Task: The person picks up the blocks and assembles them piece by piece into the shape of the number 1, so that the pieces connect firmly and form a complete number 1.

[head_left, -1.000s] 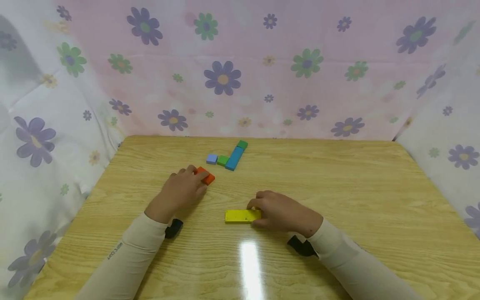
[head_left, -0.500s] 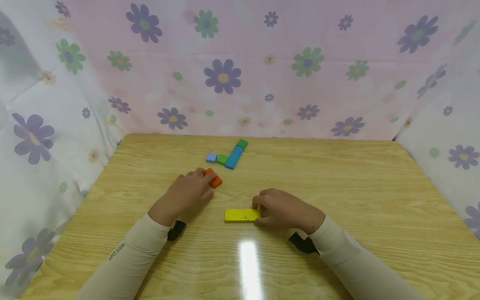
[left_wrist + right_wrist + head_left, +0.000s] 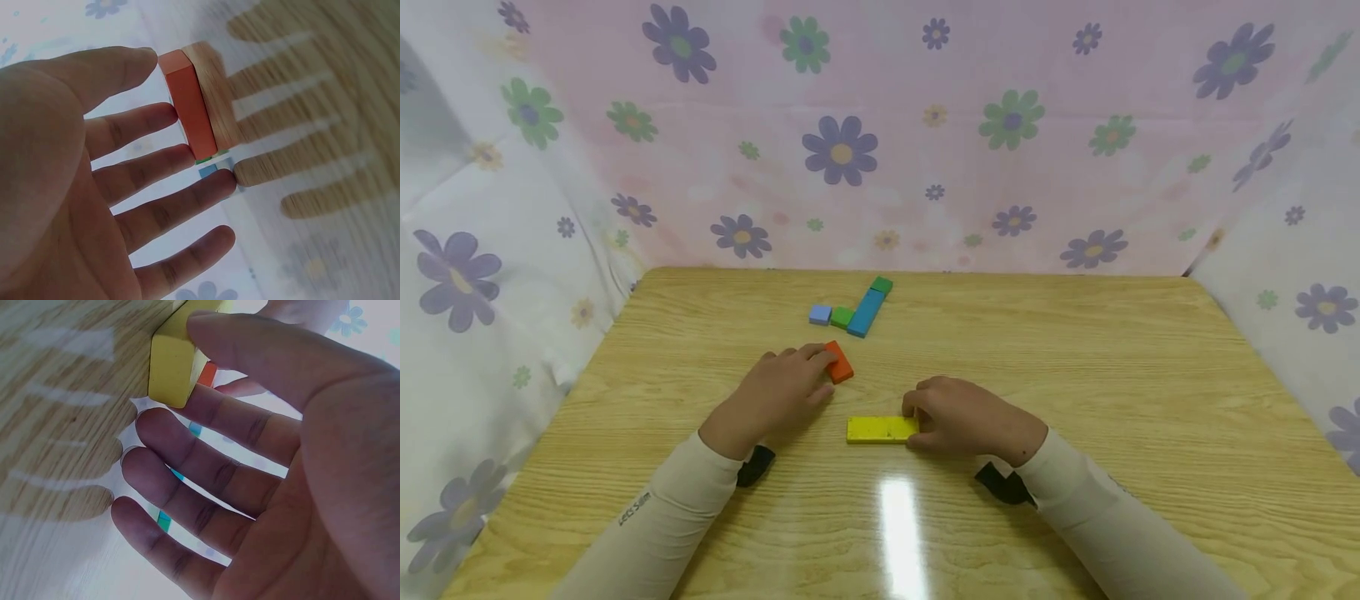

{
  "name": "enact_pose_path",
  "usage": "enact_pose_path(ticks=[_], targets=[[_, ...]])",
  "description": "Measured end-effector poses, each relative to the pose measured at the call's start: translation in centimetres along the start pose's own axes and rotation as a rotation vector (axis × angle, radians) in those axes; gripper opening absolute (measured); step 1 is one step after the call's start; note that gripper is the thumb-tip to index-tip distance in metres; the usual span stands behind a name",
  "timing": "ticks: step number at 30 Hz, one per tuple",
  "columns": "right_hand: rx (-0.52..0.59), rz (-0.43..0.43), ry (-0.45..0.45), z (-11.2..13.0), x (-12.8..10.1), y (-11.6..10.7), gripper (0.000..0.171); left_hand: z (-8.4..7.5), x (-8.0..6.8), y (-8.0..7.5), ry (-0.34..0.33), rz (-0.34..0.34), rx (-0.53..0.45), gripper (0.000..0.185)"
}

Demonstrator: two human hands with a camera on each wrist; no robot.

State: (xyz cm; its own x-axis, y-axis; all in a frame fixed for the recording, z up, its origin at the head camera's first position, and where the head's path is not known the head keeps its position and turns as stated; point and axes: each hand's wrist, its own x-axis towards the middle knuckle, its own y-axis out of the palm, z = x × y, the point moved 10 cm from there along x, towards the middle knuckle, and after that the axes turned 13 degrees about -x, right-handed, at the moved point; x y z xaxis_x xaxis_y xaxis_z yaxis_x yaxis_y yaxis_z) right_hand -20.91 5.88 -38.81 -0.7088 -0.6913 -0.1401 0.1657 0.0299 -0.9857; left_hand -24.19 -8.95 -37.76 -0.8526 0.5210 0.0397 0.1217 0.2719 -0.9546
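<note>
In the head view my left hand (image 3: 775, 392) lies beside a flat orange block (image 3: 839, 362), with fingertips against its left side. The left wrist view shows fairly straight fingers touching one long side of this orange block (image 3: 190, 106), the thumb tip close to its corner. My right hand (image 3: 966, 418) pinches the right end of a long yellow block (image 3: 880, 430), index finger at the far edge and thumb at the near one. From the right wrist, the yellow block's end (image 3: 172, 369) sits between thumb and index finger; the other fingers reach past it.
Beyond the hands, a light blue block (image 3: 821, 314), a green block (image 3: 842, 317), a long blue block (image 3: 867, 312) and a darker green block (image 3: 882, 285) form a bent row on the wooden table (image 3: 1075, 358). A flowered cloth (image 3: 895, 183) hangs behind.
The left hand has moved slightly right, and the orange block has shifted right and turned clockwise. The right hand and the yellow block have stayed almost in place.
</note>
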Motion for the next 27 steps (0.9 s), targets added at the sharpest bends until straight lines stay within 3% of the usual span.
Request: enact_pose_path(ticks=[16,27], targets=[[0.008,-0.019,-0.022,0.2,0.0,-0.2,0.022,-0.4,0.0,0.9,-0.018,0.058,-0.038,0.051],[-0.004,-0.018,-0.019,0.2,0.0,-0.2,0.024,-2.2,0.0,0.9,0.055,0.030,-0.037,0.040]])
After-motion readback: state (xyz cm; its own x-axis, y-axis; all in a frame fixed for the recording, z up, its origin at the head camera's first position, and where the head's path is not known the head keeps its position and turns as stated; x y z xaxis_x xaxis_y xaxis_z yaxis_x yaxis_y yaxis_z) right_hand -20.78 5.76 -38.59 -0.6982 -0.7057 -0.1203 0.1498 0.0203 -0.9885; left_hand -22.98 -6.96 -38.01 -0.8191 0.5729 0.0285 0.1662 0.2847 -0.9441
